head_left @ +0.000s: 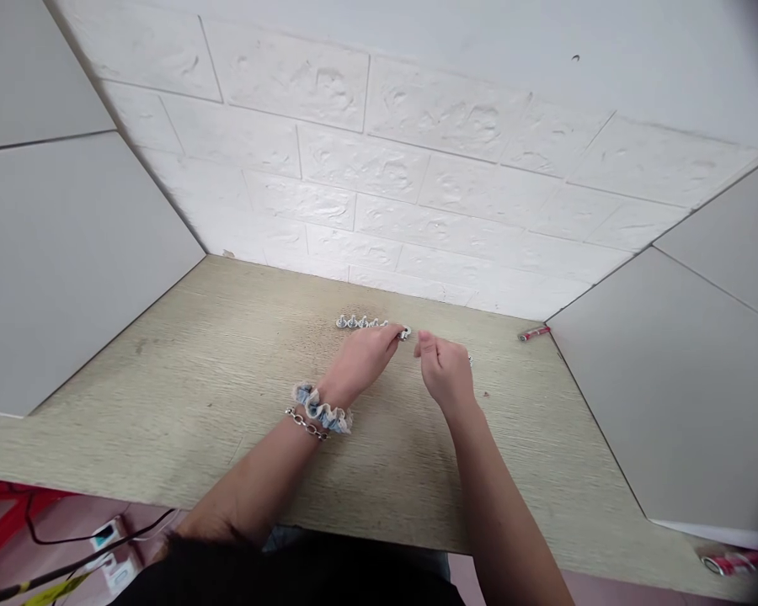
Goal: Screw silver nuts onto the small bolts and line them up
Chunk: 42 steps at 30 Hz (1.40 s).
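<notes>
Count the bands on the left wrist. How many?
2: a blue scrunchie around the left wrist and a silver chain bracelet just beside it. Others could hide underneath.

Desktop (183, 404) between two side panels: left panel (69, 252) at 9 o'clock, right panel (675, 379) at 3 o'clock. Wall panel (379, 160) behind desktop at 12 o'clock. On desktop near wall, row of small metal fasteners (360, 321), probably screws, just ahead of left hand (361, 358). Right hand (443, 370) beside left hand at 3 o'clock. Small cylinder (534, 333) on desktop in far right corner, 2 o'clock. Power strip (109, 534) below desktop, 7 o'clock.
</notes>
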### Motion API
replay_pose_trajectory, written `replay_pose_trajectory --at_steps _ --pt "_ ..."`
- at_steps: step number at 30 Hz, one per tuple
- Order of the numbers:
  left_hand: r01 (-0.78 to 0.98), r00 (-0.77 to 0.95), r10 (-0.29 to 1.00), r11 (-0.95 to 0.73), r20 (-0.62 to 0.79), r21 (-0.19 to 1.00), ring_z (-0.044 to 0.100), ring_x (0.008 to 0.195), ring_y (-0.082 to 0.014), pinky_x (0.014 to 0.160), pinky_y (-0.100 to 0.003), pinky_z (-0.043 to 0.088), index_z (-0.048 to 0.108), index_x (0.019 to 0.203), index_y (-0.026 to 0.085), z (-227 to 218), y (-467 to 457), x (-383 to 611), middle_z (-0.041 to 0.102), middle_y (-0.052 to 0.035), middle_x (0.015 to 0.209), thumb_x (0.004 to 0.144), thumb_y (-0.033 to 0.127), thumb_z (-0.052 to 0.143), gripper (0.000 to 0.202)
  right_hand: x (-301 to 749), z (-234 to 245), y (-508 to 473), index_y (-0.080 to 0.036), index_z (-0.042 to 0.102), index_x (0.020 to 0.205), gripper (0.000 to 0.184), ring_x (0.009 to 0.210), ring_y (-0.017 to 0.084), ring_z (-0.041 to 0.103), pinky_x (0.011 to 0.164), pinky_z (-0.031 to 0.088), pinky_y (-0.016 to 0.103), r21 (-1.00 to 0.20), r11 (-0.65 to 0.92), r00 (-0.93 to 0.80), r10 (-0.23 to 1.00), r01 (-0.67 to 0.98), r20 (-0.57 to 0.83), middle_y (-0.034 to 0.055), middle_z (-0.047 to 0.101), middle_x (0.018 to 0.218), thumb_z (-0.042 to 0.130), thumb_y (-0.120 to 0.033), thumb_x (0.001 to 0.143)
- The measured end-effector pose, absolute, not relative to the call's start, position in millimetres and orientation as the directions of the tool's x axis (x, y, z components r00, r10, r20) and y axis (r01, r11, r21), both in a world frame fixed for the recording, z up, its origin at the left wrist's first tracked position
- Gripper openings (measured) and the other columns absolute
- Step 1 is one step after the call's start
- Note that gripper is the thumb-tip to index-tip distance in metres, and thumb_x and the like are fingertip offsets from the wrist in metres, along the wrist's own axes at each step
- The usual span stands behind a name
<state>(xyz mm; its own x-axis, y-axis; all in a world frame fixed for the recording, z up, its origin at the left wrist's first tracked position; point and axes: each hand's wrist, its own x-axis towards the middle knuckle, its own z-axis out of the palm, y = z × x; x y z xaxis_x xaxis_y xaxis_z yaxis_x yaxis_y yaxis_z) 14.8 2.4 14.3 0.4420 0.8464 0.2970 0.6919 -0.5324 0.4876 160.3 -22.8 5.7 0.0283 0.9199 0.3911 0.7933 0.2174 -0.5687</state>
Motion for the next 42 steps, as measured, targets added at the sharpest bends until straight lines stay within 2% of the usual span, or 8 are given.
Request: replay_pose_trajectory --at_steps 6,21,28,30,33,35,39,42 --pt "0.693 0.420 0.858 -0.514 0.297 0.506 0.060 0.073 -0.0155 0.062 -0.024 0.041 0.056 0.104 0.020 17 2 14 0.066 -0.0032 0.085 0.085 0.022 0.038 0.026 156 8 -21 -0.021 0.054 0.094 0.020 0.069 0.013 0.054 0.065 0.042 0.026 -0.599 0.415 -0.056 0.849 0.685 0.525 0.0013 0.060 0.079 0.048 -0.032 0.079" --pt "0.655 0.430 0.860 -0.506 0.274 0.561 0.058 0.073 -0.0170 0.062 -0.027 0.041 0.051 0.101 0.019 11 2 17 0.063 -0.0039 0.084 0.086 0.022 0.035 0.022 158 0 -15 -0.022 0.056 0.098 0.020 0.082 0.016 0.057 0.075 0.046 0.030 -0.570 0.487 -0.141 0.827 0.662 0.544 0.0040 0.060 0.092 0.045 -0.021 0.081" --pt "0.630 0.420 0.870 -0.483 0.256 0.608 0.057 0.071 -0.0171 0.061 -0.027 0.040 0.053 0.098 0.018 -2 7 18 0.063 -0.0042 0.080 0.085 0.022 0.038 0.021 158 -1 -14 -0.021 0.058 0.096 0.020 0.087 0.016 0.056 0.075 0.044 0.030 -0.570 0.470 -0.166 0.848 0.674 0.503 0.0047 0.060 0.093 0.043 -0.022 0.083" --pt "0.618 0.417 0.873 -0.476 0.253 0.625 0.057 0.068 -0.0162 0.060 -0.026 0.040 0.054 0.097 0.018 -3 7 19 0.063 -0.0033 0.077 0.085 0.022 0.037 0.021 159 -2 -14 -0.020 0.059 0.087 0.018 0.080 0.017 0.056 0.069 0.043 0.029 -0.539 0.416 -0.149 0.870 0.732 0.470 0.0047 0.061 0.085 0.042 -0.028 0.084" --pt "0.615 0.429 0.875 -0.464 0.223 0.638 0.057 0.065 -0.0155 0.058 -0.026 0.040 0.055 0.094 0.018 -1 6 19 0.062 -0.0025 0.073 0.085 0.024 0.037 0.021 160 -2 -17 -0.019 0.054 0.061 0.038 0.059 0.015 0.051 0.057 0.036 0.028 -0.473 0.286 -0.057 0.896 0.833 0.441 0.0029 0.056 0.061 0.035 -0.037 0.087" --pt "0.625 0.435 0.876 -0.460 0.208 0.630 0.057 0.064 -0.0156 0.058 -0.026 0.040 0.055 0.095 0.018 2 5 19 0.062 -0.0026 0.072 0.085 0.025 0.038 0.021 159 -1 -18 -0.019 0.049 0.055 0.043 0.052 0.013 0.046 0.053 0.033 0.027 -0.481 0.246 -0.002 0.892 0.842 0.453 0.0014 0.051 0.054 0.031 -0.038 0.088" --pt "0.646 0.427 0.884 -0.444 0.188 0.621 0.058 0.068 -0.0165 0.061 -0.026 0.041 0.055 0.102 0.018 8 4 18 0.064 -0.0037 0.077 0.085 0.026 0.038 0.025 158 0 -18 -0.020 0.056 0.084 0.019 0.064 0.012 0.051 0.059 0.038 0.024 -0.587 0.345 -0.026 0.876 0.732 0.482 0.0010 0.059 0.072 0.042 -0.032 0.083" --pt "0.643 0.434 0.883 -0.443 0.180 0.625 0.058 0.074 -0.0169 0.065 -0.026 0.042 0.053 0.106 0.020 12 4 16 0.065 -0.0040 0.085 0.085 0.025 0.038 0.027 158 -1 -15 -0.021 0.054 0.098 0.021 0.078 0.014 0.054 0.068 0.041 0.025 -0.594 0.427 -0.122 0.867 0.682 0.483 0.0030 0.061 0.091 0.045 -0.028 0.081"
